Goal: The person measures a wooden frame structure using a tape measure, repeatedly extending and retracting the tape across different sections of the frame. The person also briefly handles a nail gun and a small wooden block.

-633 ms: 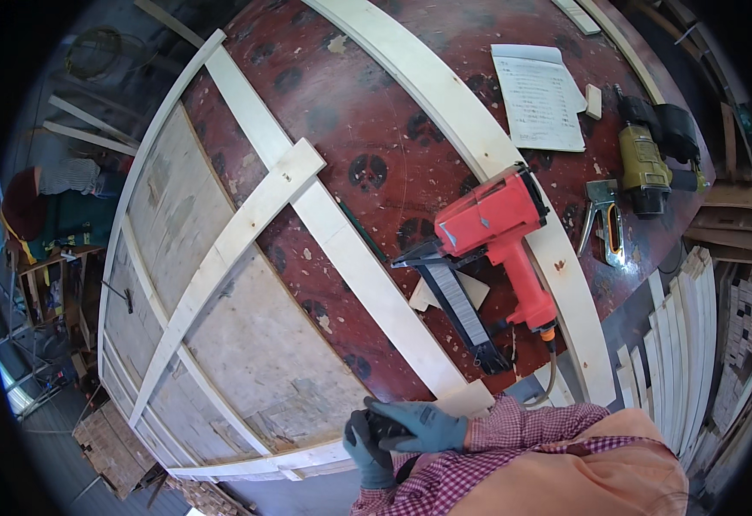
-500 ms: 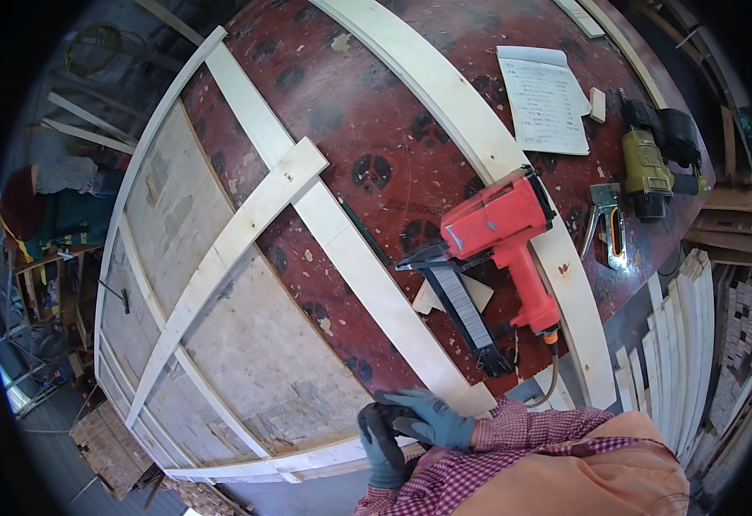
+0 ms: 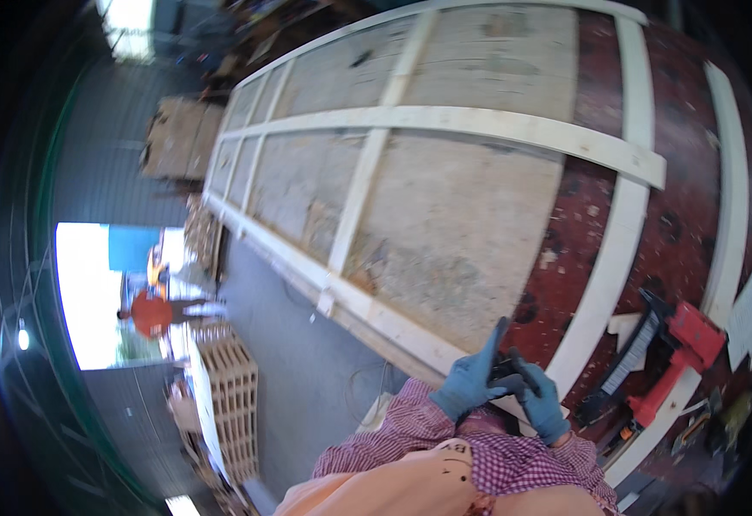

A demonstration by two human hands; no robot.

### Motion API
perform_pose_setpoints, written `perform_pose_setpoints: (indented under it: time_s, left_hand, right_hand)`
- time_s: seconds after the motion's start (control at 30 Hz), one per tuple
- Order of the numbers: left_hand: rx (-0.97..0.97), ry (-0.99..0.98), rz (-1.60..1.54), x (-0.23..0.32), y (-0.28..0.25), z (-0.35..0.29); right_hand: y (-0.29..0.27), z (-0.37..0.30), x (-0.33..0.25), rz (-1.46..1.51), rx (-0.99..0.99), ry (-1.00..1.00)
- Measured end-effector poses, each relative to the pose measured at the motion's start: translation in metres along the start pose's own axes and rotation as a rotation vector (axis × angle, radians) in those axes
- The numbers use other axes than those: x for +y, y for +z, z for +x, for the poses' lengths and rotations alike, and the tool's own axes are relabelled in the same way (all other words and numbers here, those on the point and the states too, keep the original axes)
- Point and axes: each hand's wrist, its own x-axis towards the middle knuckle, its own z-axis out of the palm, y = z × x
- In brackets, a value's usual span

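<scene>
My left hand [image 3: 469, 385], in a blue glove with a dark palm, is at the near edge of the wooden frame [image 3: 513, 127], its index finger stretched out. Beside it, my right hand [image 3: 545, 406], gloved alike, has its fingers curled in against the left hand. Something dark shows between them; I cannot make out whether it is an object or the glove palms. To the right of my hands a red nail gun [image 3: 692, 337] with a long dark magazine rests on the red-topped table [image 3: 584, 199]. Pale wood strips make up the frame, over greyish boards [image 3: 453, 202].
Another pale strip [image 3: 731, 181] lies at the right, near a sheet of paper [image 3: 749, 316]. A hose and dark tools crowd the lower right. Left of the table are grey floor, a slatted wooden stack [image 3: 231, 404], a brown stack [image 3: 185, 138] and a distant person in orange [image 3: 150, 315].
The view has swung left, so the table and nail gun sit farther right and the bright doorway shows. My hands stay together; the left index finger now points out. The nail gun remains lying on the table.
</scene>
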Motion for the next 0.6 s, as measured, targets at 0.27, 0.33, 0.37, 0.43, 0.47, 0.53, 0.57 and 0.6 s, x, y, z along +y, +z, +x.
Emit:
perform_pose_setpoints:
  time_s: [0.27,0.33,0.37,0.43,0.47,0.53,0.57,0.6]
  left_hand:
    - [0.124,0.064,0.080,-0.018,-0.048,-0.071]
    - [0.148,0.106,0.090,-0.037,-0.063,-0.081]
    - [0.171,0.140,0.075,-0.046,-0.071,-0.091]
    - [0.221,0.127,-0.096,-0.066,-0.092,-0.111]
    - [0.245,0.121,-0.183,-0.079,-0.103,-0.122]
    - [0.288,0.062,-0.360,-0.121,-0.126,-0.140]
    - [0.325,0.092,-0.314,-0.146,-0.141,-0.148]
    - [0.363,0.121,-0.267,-0.171,-0.157,-0.157]
  right_hand:
    - [0.078,0.025,-0.038,0.063,-0.163,0.184]
    - [0.097,0.034,-0.026,0.029,-0.165,0.126]
    - [0.112,0.037,-0.024,0.018,-0.165,0.105]
    - [0.143,0.044,-0.033,0.060,-0.152,0.208]
    - [0.162,0.048,-0.033,-0.020,-0.164,0.184]
    - [0.206,0.052,-0.032,0.042,-0.167,0.211]
    - [0.233,0.059,-0.018,0.120,-0.180,0.192]
    - [0.263,0.066,-0.007,0.198,-0.196,0.173]
